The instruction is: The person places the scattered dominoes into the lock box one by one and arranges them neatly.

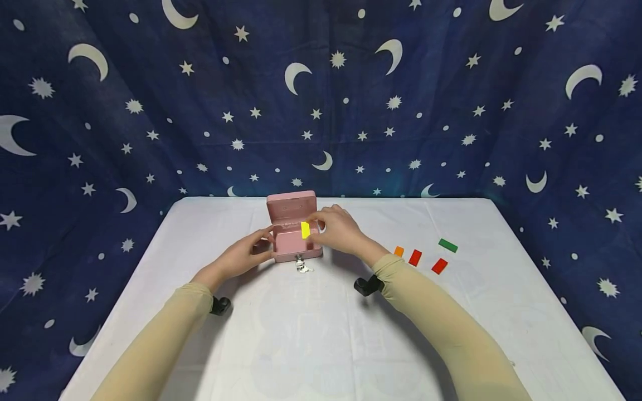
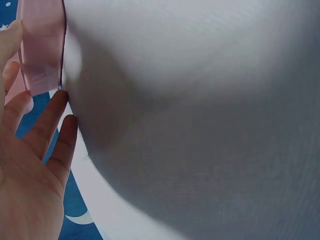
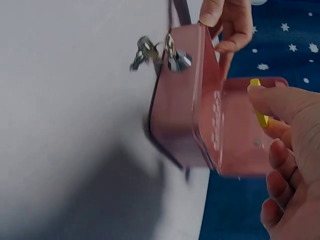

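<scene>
Item 1, centre-left of the head view: your left hand [image 1: 246,257], fingers fairly straight, touching the left wall of the pink cash box [image 1: 296,245]. The left wrist view shows those fingers lying along the box's side with the palm open, nothing curled round it.

Item 2, centre: the pink cash box on the white table [image 1: 321,334], lid raised and leaning back toward the star-and-moon backdrop [image 1: 321,100]. A bunch of keys [image 1: 302,266] hangs from the lock in its front wall and rests on the table.

Item 3, centre, above the open box: the yellow block [image 1: 305,230], pinched between thumb and fingers of your right hand [image 1: 338,228]. The right wrist view shows it edge-on, in front of the inside of the lid.

Item 4, right of centre, well apart from the box: an orange block [image 1: 398,251], a red block [image 1: 415,257], a second red block [image 1: 439,265] and a green block [image 1: 448,245], all flat on the table. Your right forearm lies between these and the box.
</scene>
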Action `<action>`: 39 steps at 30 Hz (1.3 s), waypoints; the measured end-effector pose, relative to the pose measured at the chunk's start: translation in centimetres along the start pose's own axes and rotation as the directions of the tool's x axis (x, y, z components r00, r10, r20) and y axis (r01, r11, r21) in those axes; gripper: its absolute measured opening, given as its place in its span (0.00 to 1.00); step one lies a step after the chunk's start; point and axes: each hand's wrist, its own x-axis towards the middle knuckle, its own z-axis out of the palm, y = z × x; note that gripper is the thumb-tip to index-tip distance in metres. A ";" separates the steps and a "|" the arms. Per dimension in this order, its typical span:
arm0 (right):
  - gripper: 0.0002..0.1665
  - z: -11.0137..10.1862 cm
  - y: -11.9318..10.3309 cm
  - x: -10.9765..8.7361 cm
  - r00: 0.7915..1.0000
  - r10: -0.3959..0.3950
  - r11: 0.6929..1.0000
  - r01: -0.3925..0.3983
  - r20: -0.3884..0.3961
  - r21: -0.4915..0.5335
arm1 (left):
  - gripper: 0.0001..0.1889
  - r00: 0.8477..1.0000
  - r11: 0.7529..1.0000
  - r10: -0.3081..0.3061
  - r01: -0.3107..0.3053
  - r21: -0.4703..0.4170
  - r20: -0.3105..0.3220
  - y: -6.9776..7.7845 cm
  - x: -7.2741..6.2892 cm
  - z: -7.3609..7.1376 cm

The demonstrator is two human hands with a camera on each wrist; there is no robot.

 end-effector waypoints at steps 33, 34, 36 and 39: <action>0.20 6.8 -4.1 5.0 0.975 0.035 0.983 0.006 0.221 -0.183 | 0.19 0.999 0.998 -0.046 0.046 -0.032 0.005 0.5 -0.2 -0.2; 0.20 6.9 -4.1 5.0 0.976 0.037 0.982 0.004 0.215 -0.189 | 0.19 0.999 0.998 -0.046 0.046 -0.033 0.006 0.5 -0.1 -0.2; 0.20 7.0 -4.1 5.0 0.976 0.041 0.981 0.001 0.213 -0.192 | 0.19 0.999 0.999 -0.040 0.040 -0.035 0.009 0.5 -0.1 -0.2; 0.20 7.1 -4.1 5.1 0.976 0.043 0.981 -0.001 0.214 -0.193 | 0.19 0.999 0.998 -0.040 0.040 -0.041 0.011 0.4 0.1 -0.1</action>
